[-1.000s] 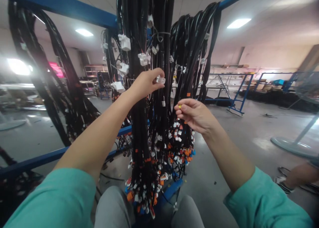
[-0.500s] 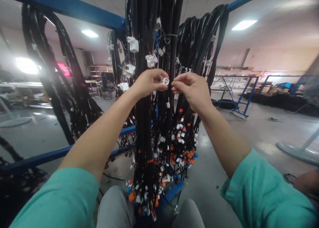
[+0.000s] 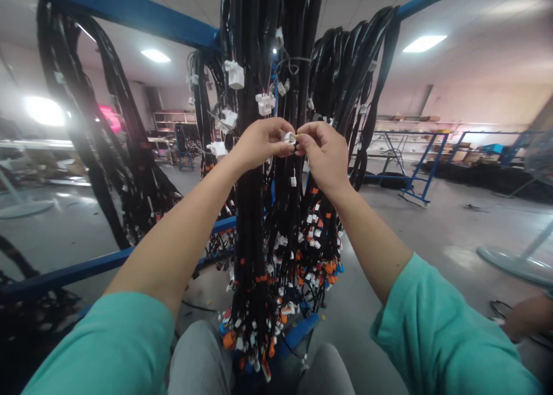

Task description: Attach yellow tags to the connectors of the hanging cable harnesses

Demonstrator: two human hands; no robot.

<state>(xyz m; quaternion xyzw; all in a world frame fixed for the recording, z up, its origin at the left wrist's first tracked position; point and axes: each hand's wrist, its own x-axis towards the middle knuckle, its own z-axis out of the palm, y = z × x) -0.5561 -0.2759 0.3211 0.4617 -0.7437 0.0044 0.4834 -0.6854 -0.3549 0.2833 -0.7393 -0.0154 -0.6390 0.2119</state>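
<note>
The left hand [image 3: 259, 144] and the right hand [image 3: 324, 153] meet in front of a thick bunch of black wires [image 3: 250, 222]. The wires hang straight down from the top bar of the blue rack [image 3: 129, 15], near its middle. Between the two hands sits a small white plug [image 3: 288, 137], high up on the bunch and joined to it by thin wires. The left thumb and first finger are pinched shut on the plug's left side. The right fingertips are pinched shut on its right side. Whether they also hold something tiny there is too small to tell. The plug looks very light and made of hard plastic, so it could slip or snap if squeezed hard. Its thin wires look soft and bendy, and pulling on them could tug them loose. The best place to hold it seems to be the flat sides of the plastic body, not the wires. More white plugs [image 3: 235, 74] hang higher on the bunch, and orange and white ones [image 3: 276, 308] crowd the bottom. Another person's hand [image 3: 522, 320] shows low by the right edge.
</note>
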